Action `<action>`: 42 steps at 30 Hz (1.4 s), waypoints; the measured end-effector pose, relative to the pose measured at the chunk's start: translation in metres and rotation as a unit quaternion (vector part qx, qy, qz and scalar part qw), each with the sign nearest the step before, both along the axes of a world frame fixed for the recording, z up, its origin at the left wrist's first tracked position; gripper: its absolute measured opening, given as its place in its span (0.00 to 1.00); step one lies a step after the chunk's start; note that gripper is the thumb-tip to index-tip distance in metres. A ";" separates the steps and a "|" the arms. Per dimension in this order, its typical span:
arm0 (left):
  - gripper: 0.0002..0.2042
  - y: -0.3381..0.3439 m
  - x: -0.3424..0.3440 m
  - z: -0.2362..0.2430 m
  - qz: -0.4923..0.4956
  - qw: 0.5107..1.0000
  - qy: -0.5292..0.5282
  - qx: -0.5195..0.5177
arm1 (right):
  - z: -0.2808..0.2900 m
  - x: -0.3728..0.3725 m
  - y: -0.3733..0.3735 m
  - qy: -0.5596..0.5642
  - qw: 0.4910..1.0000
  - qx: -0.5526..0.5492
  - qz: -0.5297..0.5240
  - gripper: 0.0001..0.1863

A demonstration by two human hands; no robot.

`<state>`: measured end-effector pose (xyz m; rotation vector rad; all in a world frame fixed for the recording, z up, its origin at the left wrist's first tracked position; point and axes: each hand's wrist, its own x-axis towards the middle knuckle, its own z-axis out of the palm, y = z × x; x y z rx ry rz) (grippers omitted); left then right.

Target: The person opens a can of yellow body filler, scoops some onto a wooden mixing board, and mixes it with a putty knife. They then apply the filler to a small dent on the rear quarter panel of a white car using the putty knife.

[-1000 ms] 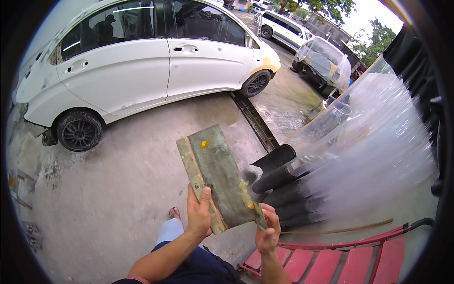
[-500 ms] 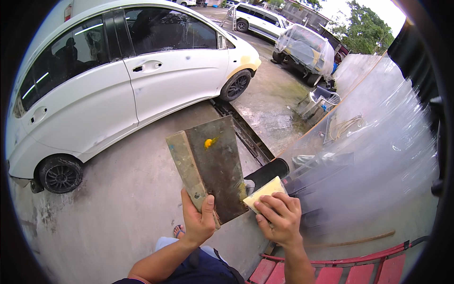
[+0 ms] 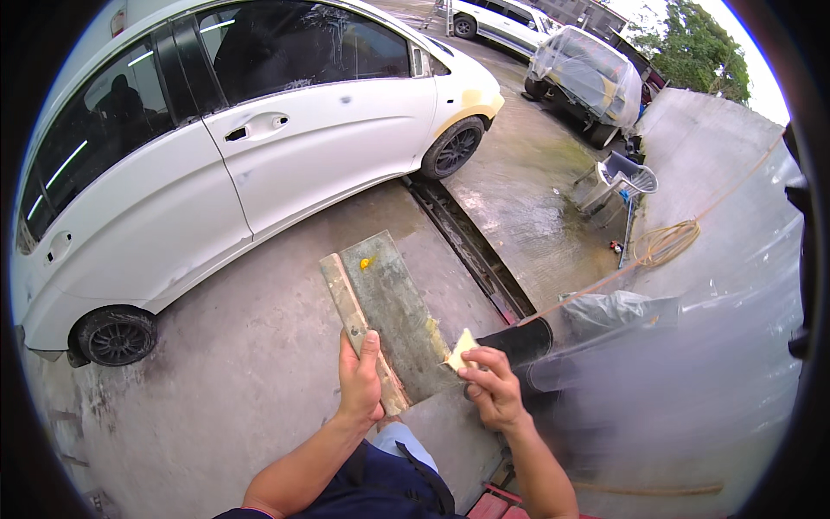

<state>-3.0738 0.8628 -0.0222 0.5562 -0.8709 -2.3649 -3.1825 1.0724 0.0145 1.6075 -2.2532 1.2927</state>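
Observation:
My left hand is closed round the wooden edge strip of a grey, stained mixing board, thumb on top of the strip. A small dab of bright yellow paste sits near the board's far end, and dried yellowish smears mark its right edge. My right hand pinches a pale yellow putty spreader between thumb and fingers. The spreader is tilted beside the board's near right edge; whether the two touch I cannot tell.
A white car with filler patches and missing door handles stands at the left. A floor channel runs beyond the board. To the right are clear plastic sheeting, a black roll, a coiled hose and a plastic chair.
The board has tipped and its far end now sits lower in the picture. My right hand has turned the spreader and shifted slightly left. The whole view has swung a little.

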 end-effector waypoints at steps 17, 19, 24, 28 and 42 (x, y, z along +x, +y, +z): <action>0.20 -0.008 -0.276 0.020 0.197 0.953 -0.035 -0.229 | 0.076 -0.257 -0.043 0.229 0.957 0.126 -0.129 0.16; 0.20 -0.011 -0.301 0.021 0.193 0.946 -0.040 -0.258 | 0.054 -0.276 -0.061 0.185 0.967 0.129 -0.122 0.14; 0.20 -0.039 -0.366 0.013 0.185 0.927 -0.051 -0.321 | 0.049 -0.343 -0.056 0.092 0.967 0.219 -0.092 0.11; 0.19 -0.064 -0.417 0.009 0.164 0.942 -0.028 -0.293 | 0.054 -0.398 -0.043 -0.146 0.984 0.084 -0.065 0.11; 0.20 -0.156 -0.547 -0.001 -0.138 0.969 0.097 0.180 | 0.086 -0.533 -0.136 0.186 0.961 0.196 -0.065 0.16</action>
